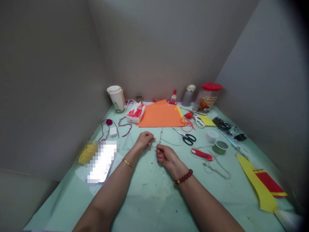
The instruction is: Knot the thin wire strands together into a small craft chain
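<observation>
Grey walls enclose a table with a pale green cover [145, 206]. Near its middle, the left hand [144, 140] and right hand [167, 156] are closed, fingertips apparently pinching a thin thread [154, 147] that spans the small gap between them. A pale strand [161, 135] lies just beyond. Working it well likely means light, even tension, fingertips close together, and slack clear of the black scissors [187, 138] at right.

Gold bracelet [128, 163] on left wrist [134, 155], dark-red beaded bracelet [184, 178] on right
</observation>
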